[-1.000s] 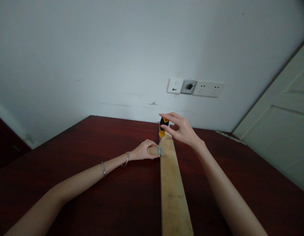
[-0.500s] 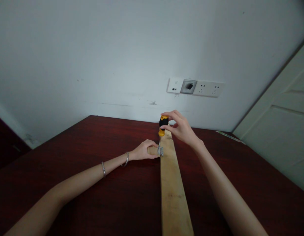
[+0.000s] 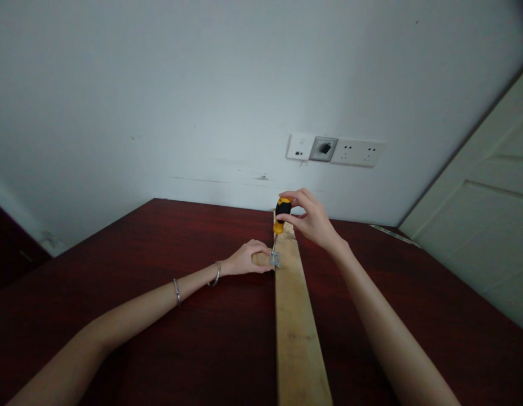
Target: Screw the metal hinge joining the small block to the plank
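In the head view, the right hand point(image 3: 315, 223) has its thumb and fingertips pinched on the black and yellow handle of a screwdriver point(image 3: 282, 209), which leans a little off upright, its shaft slanting down to a small metal hinge point(image 3: 277, 260). The hinge bridges a short wooden piece point(image 3: 260, 259) and the edge of a long board point(image 3: 298, 324), which lies on the dark red tabletop point(image 3: 193, 349) with its far end near the wall point(image 3: 210, 101). The left hand point(image 3: 245, 259) is clamped around the short piece, thumb and fingers on opposite edges, holding it beside the board; two bracelets point(image 3: 218, 273) circle that wrist and forearm. The tip meets the hinge's left leaf, though whether it sits in a screw head is too small to tell. The tilt of the shaft looks like the likeliest source of trouble: pressed at that angle, the tip could ride out of a slot and skid toward the left fingers, which are very near. The light fingertip hold might also let the handle slip under load. Nothing visible clamps the board, so a sideways push could shift it, and a loosened left grip could let the short piece twist out of line.
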### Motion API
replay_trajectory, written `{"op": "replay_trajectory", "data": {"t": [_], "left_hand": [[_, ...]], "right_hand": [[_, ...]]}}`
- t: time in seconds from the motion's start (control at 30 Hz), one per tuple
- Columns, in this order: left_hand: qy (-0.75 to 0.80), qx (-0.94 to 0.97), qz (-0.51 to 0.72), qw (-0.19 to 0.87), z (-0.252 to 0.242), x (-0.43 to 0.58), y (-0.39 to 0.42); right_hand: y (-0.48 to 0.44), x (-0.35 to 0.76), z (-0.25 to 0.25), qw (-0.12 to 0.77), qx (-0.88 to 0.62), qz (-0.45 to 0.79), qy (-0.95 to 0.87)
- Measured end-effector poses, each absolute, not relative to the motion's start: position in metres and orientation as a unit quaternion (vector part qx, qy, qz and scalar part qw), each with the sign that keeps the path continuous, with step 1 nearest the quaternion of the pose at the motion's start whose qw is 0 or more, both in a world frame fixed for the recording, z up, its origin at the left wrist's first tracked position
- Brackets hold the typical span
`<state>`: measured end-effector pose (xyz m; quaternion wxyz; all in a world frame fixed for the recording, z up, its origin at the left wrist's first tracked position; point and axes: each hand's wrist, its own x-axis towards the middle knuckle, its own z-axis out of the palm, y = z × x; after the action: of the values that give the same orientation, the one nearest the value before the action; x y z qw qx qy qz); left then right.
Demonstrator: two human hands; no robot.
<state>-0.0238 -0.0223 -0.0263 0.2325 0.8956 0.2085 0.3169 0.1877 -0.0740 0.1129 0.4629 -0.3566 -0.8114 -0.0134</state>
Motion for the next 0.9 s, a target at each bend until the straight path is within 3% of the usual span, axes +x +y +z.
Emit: {"op": "replay_trajectory", "data": {"t": [0.9], "left_hand": [[0.207,0.898,0.314,0.228,-0.0304,-0.0249,-0.0194]], "right_hand": [[-0.0710,0.1906,0.1120,0.479,-0.364,0.000,-0.799]]}}
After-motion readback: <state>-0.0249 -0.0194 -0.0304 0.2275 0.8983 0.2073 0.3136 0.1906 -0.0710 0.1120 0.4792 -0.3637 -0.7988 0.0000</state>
